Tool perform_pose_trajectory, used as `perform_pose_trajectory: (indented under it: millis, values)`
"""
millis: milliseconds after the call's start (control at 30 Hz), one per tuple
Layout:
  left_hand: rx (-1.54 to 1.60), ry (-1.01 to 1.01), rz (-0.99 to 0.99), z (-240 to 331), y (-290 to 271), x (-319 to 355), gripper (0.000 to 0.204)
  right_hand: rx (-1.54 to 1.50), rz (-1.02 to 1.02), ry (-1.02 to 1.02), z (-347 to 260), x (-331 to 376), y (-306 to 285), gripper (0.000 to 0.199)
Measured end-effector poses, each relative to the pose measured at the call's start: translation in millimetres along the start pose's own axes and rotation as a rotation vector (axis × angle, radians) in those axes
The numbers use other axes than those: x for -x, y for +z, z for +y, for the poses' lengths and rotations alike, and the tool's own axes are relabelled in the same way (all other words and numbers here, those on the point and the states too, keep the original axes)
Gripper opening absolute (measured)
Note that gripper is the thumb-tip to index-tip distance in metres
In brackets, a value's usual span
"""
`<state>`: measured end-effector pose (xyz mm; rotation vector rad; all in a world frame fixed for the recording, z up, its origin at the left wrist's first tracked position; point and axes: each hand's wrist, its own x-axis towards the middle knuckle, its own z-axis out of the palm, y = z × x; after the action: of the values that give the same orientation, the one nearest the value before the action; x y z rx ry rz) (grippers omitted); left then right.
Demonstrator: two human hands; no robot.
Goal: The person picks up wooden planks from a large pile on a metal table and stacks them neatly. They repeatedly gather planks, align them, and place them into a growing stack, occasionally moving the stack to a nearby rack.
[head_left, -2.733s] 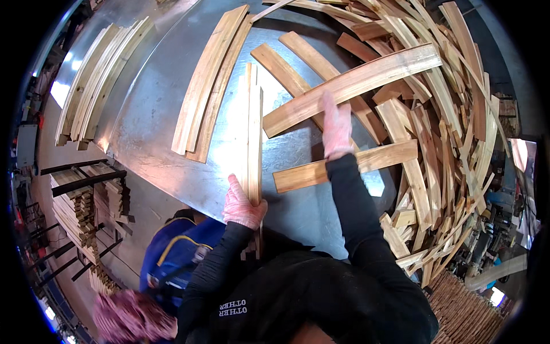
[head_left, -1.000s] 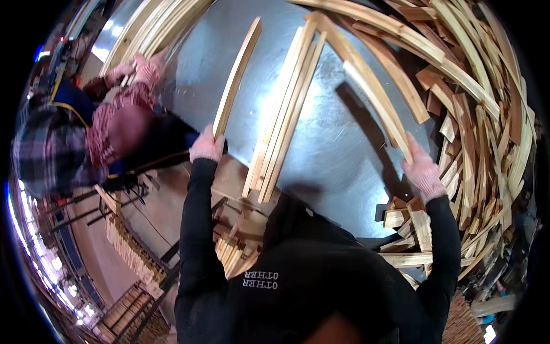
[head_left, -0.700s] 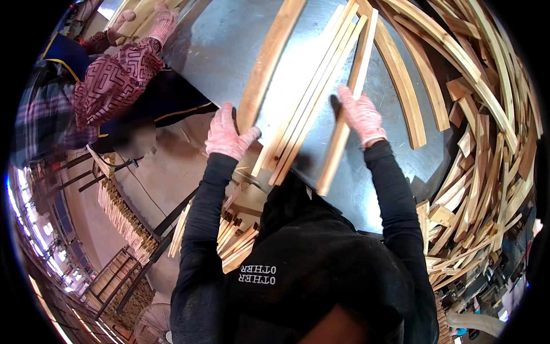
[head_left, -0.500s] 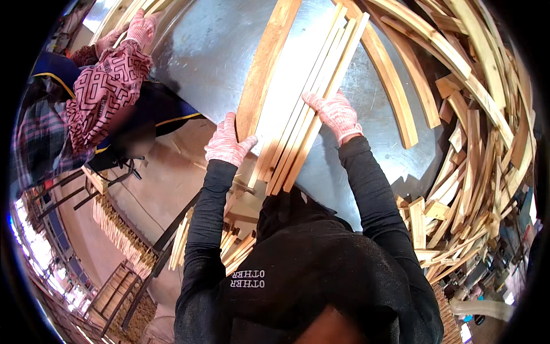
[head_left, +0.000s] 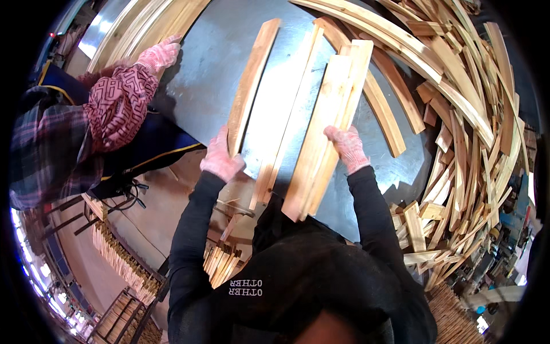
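Observation:
My left hand (head_left: 222, 157), in a pink-and-white knit glove, is closed round the near end of a wooden board (head_left: 252, 86), which stands tilted on the metal table (head_left: 200, 74). My right hand (head_left: 348, 149), gloved alike, grips two or so wooden strips (head_left: 321, 135) by their right edge. Their broad faces show, and their near ends stick out past the table edge towards my body. Between the hands a thin wooden strip (head_left: 289, 126) lies by itself, touched by neither hand. How my right fingers wrap under the strips is partly hidden.
Curved wooden pieces (head_left: 381, 112) lie right of my right hand. A large heap of wood offcuts (head_left: 458, 166) rises along the right side. At upper left, a co-worker's gloved hand (head_left: 159, 54) rests by more boards (head_left: 143, 26). Stacked sticks (head_left: 222, 264) stand below the table.
The strips in my right hand have come apart from the thin strip and turned broad face up. The left board has tilted and shifted slightly left. The co-worker's hand has moved right and down.

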<state>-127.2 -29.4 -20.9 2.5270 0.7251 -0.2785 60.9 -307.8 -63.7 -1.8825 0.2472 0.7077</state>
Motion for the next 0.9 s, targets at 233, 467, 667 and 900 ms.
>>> perform_pose_trajectory:
  millis: [233,467,667,900]
  values:
    - [0.587,0.564,0.127,97,43,77,0.074,-0.123,-0.051,-0.037,15,38,-94,0.049]
    - [0.343,0.05,-0.647,187,144,84,0.123,0.035,0.013,0.047,38,47,-90,0.065]
    - [1.142,0.185,-0.61,178,136,80,0.088,-0.274,-0.044,0.071,85,29,-110,0.058]
    - [2.071,-0.36,-0.293,85,79,89,0.047,-0.212,0.004,0.041,89,36,-111,0.052]
